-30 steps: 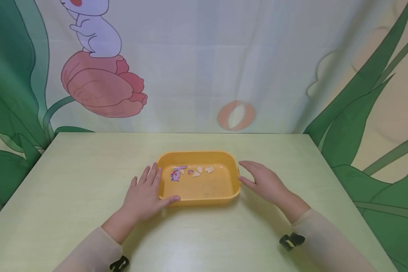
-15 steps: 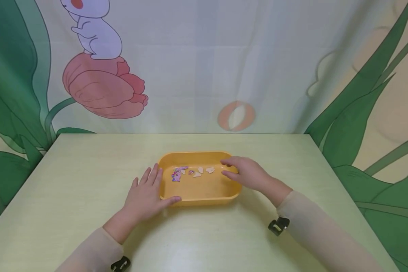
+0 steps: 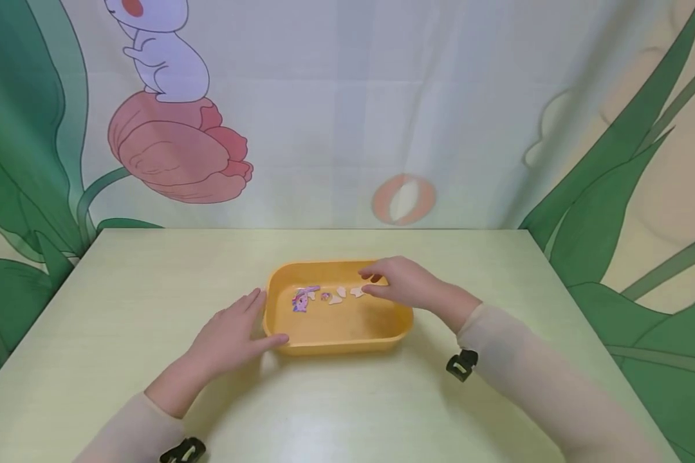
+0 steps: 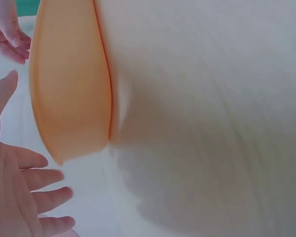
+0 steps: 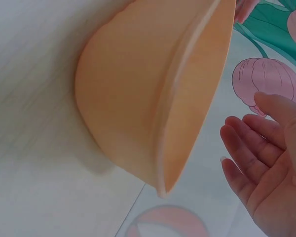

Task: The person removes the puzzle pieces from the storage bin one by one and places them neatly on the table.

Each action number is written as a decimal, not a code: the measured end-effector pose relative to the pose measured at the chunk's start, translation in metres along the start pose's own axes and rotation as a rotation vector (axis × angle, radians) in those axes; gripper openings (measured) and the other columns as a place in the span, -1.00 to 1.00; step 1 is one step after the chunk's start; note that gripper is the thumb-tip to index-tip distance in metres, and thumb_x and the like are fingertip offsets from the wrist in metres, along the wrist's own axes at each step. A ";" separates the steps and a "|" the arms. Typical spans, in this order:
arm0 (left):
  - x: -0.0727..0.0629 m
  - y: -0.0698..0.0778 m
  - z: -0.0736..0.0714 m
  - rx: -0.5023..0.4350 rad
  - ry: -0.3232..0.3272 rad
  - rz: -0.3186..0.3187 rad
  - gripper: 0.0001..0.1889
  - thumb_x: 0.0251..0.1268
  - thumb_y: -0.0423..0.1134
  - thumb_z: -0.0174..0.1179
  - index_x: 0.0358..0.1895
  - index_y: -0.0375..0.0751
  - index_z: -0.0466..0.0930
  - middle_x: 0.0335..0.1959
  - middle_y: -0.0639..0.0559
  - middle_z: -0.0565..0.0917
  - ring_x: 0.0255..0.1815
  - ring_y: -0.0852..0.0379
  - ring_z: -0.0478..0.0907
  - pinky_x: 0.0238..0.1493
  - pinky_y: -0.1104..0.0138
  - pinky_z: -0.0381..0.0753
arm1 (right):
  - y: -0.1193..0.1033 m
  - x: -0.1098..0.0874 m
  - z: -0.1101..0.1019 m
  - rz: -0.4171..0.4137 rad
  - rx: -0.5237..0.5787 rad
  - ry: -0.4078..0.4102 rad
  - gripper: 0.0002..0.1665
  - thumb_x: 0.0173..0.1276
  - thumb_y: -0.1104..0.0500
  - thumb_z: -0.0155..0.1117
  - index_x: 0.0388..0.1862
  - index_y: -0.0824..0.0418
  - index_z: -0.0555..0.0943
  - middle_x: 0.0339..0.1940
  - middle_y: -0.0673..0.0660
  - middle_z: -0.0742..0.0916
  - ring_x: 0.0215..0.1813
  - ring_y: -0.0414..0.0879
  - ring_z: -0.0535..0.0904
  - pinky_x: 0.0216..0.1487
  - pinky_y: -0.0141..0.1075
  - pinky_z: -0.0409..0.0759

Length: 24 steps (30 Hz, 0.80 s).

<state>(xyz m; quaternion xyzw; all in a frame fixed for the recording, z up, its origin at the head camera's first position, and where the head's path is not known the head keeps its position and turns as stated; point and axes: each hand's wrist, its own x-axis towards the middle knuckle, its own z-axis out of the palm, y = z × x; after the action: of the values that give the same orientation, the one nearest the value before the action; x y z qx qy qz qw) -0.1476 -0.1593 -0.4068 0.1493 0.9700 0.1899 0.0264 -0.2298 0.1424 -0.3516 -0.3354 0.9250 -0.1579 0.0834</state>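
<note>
"Two hands are at one yellow tray (image 3: 336, 333); what is each doing?"

"The left hand (image 3: 231, 331) lies along the tray's left end, its fingers mostly straight and its thumb at the near-left corner. It holds nothing, and I cannot tell if it touches the rim."

"And the right hand (image 3: 408, 283)?"

"It hovers above the right part of the tray. Its fingers are a little bent, the thumb apart from them, and the right wrist view shows nothing between them."

"Where are the small things?"

"They lie inside the tray, mostly toward its far side: a purple printed piece (image 3: 300, 302) at left, with a small round piece (image 3: 325, 296) and several pale pieces (image 3: 340, 292) to its right. The rightmost pale piece (image 3: 356, 292) is just beside the thumb in the head view."

"So which step is it?"

"In my judgement, it is a reach, before any pick."

"And the next move?"

"I think it calls for lowering the fingertips and pinching one flat piece by its edge, gently, because such a thin thing may slide. The left hand could steady the tray on the table (image 3: 347, 411)."
</note>
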 end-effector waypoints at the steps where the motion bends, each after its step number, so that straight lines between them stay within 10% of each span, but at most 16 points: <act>1: -0.002 -0.002 -0.001 -0.019 -0.009 -0.004 -0.01 0.11 0.31 0.12 0.37 -0.44 0.09 0.37 -0.28 0.20 0.34 -0.23 0.17 0.22 -0.08 0.23 | -0.001 0.002 -0.001 -0.005 -0.002 -0.006 -0.58 0.31 0.09 0.24 0.08 0.28 0.56 -0.02 0.13 0.68 -0.03 -0.03 0.59 0.06 -0.18 0.49; 8: -0.007 -0.010 0.001 -0.185 -0.107 -0.077 -0.01 0.12 0.33 0.11 0.45 -0.23 -0.05 0.37 -0.19 0.24 0.32 -0.20 0.22 0.17 -0.13 0.27 | -0.008 0.020 -0.009 -0.064 0.025 -0.074 -0.58 0.33 0.12 0.22 0.12 0.26 0.54 0.00 0.14 0.67 -0.05 -0.07 0.60 0.04 -0.22 0.50; 24: 0.001 -0.007 0.005 -0.578 -0.075 -0.199 -0.27 0.26 -0.12 0.19 0.40 -0.22 0.04 -0.26 -0.08 0.59 -0.29 0.06 0.59 -0.21 0.21 0.53 | -0.013 0.051 -0.004 -0.104 -0.020 -0.214 -0.62 0.31 0.16 0.23 0.08 0.27 0.57 -0.03 0.12 0.68 -0.07 -0.12 0.59 0.03 -0.30 0.48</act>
<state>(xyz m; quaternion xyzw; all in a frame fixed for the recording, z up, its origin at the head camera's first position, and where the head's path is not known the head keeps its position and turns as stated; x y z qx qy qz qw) -0.1499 -0.1632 -0.4144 0.0470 0.8839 0.4489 0.1222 -0.2616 0.1013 -0.3454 -0.3988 0.8937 -0.1162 0.1698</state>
